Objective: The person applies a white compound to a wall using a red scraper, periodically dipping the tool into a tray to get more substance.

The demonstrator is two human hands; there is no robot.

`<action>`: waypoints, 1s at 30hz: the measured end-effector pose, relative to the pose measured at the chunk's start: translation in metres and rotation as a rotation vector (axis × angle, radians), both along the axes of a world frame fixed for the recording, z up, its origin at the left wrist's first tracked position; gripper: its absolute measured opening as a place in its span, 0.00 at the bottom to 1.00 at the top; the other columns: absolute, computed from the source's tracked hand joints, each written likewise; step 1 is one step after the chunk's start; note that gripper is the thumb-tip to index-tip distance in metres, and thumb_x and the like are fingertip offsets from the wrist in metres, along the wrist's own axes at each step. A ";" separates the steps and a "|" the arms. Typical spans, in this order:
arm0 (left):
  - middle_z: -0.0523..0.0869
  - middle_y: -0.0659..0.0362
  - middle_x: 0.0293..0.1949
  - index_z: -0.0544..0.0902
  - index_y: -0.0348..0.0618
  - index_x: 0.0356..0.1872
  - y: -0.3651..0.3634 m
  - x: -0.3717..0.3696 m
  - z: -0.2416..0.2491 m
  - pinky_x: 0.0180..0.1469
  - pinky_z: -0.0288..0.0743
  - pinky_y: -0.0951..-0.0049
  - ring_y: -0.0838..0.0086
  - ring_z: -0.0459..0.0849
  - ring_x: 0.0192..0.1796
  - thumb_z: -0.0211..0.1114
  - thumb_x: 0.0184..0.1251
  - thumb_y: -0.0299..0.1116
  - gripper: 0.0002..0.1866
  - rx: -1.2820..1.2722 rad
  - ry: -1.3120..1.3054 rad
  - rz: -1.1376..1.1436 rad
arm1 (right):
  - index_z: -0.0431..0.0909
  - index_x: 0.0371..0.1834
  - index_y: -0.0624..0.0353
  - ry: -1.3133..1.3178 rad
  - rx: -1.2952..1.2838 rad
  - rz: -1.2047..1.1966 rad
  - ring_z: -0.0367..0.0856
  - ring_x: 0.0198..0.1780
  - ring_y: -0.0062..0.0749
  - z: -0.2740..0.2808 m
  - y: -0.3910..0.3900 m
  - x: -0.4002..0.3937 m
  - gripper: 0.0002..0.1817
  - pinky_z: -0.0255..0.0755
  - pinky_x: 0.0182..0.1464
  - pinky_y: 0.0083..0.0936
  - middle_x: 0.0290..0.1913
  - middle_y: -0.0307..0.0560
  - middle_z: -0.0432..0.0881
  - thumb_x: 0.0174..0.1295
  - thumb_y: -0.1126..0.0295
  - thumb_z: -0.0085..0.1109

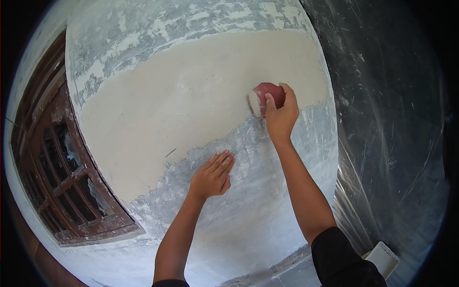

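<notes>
A reddish sanding pad or sheet (271, 92), pale with dust along its left side, is pressed against the cream-coloured patch on the wall (181, 91). My right hand (281, 112) grips it, thumb on the near side and fingers around its right edge. My left hand (213, 175) is lower and to the left, resting with its fingers stretched out on the grey, rough part of the wall (248, 167), just below the patch's ragged lower edge. Nothing shows in the left hand.
A brown wooden window frame with dark panes (71, 177) is set in the wall at the left. Dark plastic sheeting (392, 124) hangs at the right. A white tray or container (383, 258) lies at the lower right.
</notes>
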State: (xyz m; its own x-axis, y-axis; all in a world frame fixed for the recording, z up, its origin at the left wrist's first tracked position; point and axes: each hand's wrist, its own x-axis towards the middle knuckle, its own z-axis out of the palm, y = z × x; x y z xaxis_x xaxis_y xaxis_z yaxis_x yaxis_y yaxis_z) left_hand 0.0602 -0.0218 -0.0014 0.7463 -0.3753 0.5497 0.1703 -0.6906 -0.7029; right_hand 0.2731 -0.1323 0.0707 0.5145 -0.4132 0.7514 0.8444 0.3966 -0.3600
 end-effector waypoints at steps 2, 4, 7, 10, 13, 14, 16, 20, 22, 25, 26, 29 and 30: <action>0.81 0.53 0.62 0.81 0.37 0.58 0.003 -0.002 -0.002 0.73 0.67 0.61 0.62 0.75 0.69 0.58 0.57 0.32 0.25 -0.009 0.004 0.009 | 0.77 0.54 0.64 -0.193 -0.064 0.177 0.82 0.47 0.54 0.009 0.015 -0.056 0.22 0.76 0.50 0.38 0.46 0.58 0.81 0.55 0.77 0.70; 0.81 0.54 0.62 0.81 0.38 0.58 0.003 -0.003 -0.002 0.72 0.69 0.59 0.62 0.76 0.68 0.59 0.56 0.32 0.26 -0.014 0.007 0.013 | 0.73 0.57 0.61 -0.417 -0.209 0.416 0.78 0.47 0.56 0.013 0.033 -0.115 0.23 0.74 0.49 0.43 0.42 0.57 0.77 0.57 0.75 0.66; 0.82 0.53 0.61 0.82 0.37 0.57 0.007 -0.003 -0.003 0.71 0.70 0.59 0.61 0.77 0.67 0.59 0.57 0.33 0.25 -0.063 0.010 -0.019 | 0.73 0.57 0.62 -0.476 -0.292 0.467 0.78 0.48 0.57 0.013 0.046 -0.136 0.23 0.74 0.49 0.44 0.44 0.57 0.77 0.57 0.75 0.66; 0.82 0.52 0.61 0.81 0.37 0.57 0.015 -0.004 -0.008 0.71 0.69 0.59 0.61 0.77 0.67 0.58 0.57 0.32 0.25 -0.059 0.053 0.039 | 0.74 0.55 0.64 -0.244 -0.184 0.312 0.79 0.48 0.59 0.013 0.044 -0.075 0.23 0.74 0.50 0.44 0.44 0.59 0.79 0.55 0.76 0.67; 0.81 0.51 0.62 0.81 0.35 0.57 -0.001 -0.001 0.001 0.73 0.66 0.61 0.62 0.75 0.69 0.56 0.59 0.32 0.24 -0.005 -0.003 -0.007 | 0.77 0.53 0.68 0.067 -0.065 0.070 0.82 0.50 0.56 0.004 0.009 0.007 0.22 0.75 0.53 0.40 0.48 0.61 0.82 0.54 0.79 0.69; 0.81 0.51 0.62 0.81 0.35 0.57 -0.001 -0.001 0.000 0.73 0.66 0.61 0.62 0.75 0.69 0.56 0.59 0.32 0.24 0.000 -0.001 -0.007 | 0.77 0.53 0.68 0.153 -0.030 0.013 0.82 0.50 0.55 -0.001 0.005 0.030 0.21 0.76 0.53 0.39 0.48 0.61 0.82 0.54 0.79 0.68; 0.81 0.51 0.62 0.81 0.35 0.58 -0.001 0.001 -0.001 0.74 0.66 0.61 0.62 0.75 0.69 0.55 0.59 0.32 0.25 0.004 0.000 -0.007 | 0.77 0.53 0.67 0.239 -0.025 0.083 0.82 0.50 0.54 -0.003 -0.008 0.024 0.21 0.76 0.53 0.38 0.48 0.61 0.82 0.55 0.79 0.68; 0.82 0.51 0.61 0.81 0.35 0.58 0.012 0.012 -0.007 0.72 0.68 0.60 0.61 0.76 0.68 0.57 0.59 0.31 0.25 0.028 0.107 -0.002 | 0.77 0.53 0.63 -0.175 -0.110 0.268 0.82 0.48 0.53 0.007 0.014 -0.062 0.22 0.76 0.51 0.37 0.47 0.59 0.82 0.54 0.76 0.70; 0.82 0.51 0.60 0.81 0.36 0.58 0.012 0.022 -0.009 0.71 0.70 0.59 0.61 0.78 0.66 0.58 0.58 0.31 0.25 0.007 0.206 0.000 | 0.75 0.54 0.61 -0.372 -0.218 0.434 0.80 0.45 0.58 0.004 0.030 -0.104 0.23 0.75 0.47 0.40 0.44 0.58 0.79 0.54 0.77 0.69; 0.82 0.51 0.60 0.80 0.35 0.59 0.008 0.026 -0.012 0.71 0.69 0.60 0.62 0.77 0.67 0.59 0.58 0.32 0.26 -0.057 0.115 -0.146 | 0.75 0.55 0.61 -0.455 -0.323 0.372 0.80 0.44 0.57 -0.001 0.042 -0.112 0.23 0.75 0.46 0.41 0.42 0.58 0.79 0.55 0.76 0.69; 0.81 0.52 0.62 0.79 0.35 0.60 0.013 0.023 -0.017 0.72 0.68 0.60 0.62 0.76 0.68 0.59 0.58 0.32 0.26 -0.035 0.120 -0.074 | 0.75 0.54 0.62 -0.369 -0.281 0.350 0.80 0.44 0.57 -0.003 0.041 -0.098 0.23 0.75 0.47 0.40 0.43 0.59 0.80 0.55 0.76 0.69; 0.79 0.52 0.64 0.78 0.34 0.61 0.003 0.025 -0.010 0.74 0.65 0.61 0.62 0.73 0.70 0.57 0.58 0.32 0.28 -0.018 0.115 -0.016 | 0.77 0.54 0.67 -0.070 -0.118 0.124 0.82 0.50 0.55 -0.006 0.021 -0.019 0.21 0.76 0.53 0.37 0.49 0.61 0.82 0.56 0.77 0.69; 0.78 0.51 0.65 0.78 0.34 0.62 -0.003 0.026 -0.007 0.75 0.64 0.62 0.62 0.72 0.71 0.57 0.58 0.32 0.28 -0.029 0.105 -0.025 | 0.75 0.54 0.67 0.012 -0.084 0.030 0.80 0.49 0.59 -0.009 0.008 0.005 0.21 0.75 0.51 0.42 0.48 0.62 0.80 0.56 0.78 0.67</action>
State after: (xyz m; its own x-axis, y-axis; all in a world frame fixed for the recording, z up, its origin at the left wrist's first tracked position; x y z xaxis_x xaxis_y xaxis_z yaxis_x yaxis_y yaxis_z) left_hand 0.0859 -0.0245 -0.0083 0.7911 -0.3798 0.4794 0.0791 -0.7137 -0.6959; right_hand 0.2779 -0.1243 0.0619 0.5347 -0.3331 0.7766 0.8281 0.3893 -0.4033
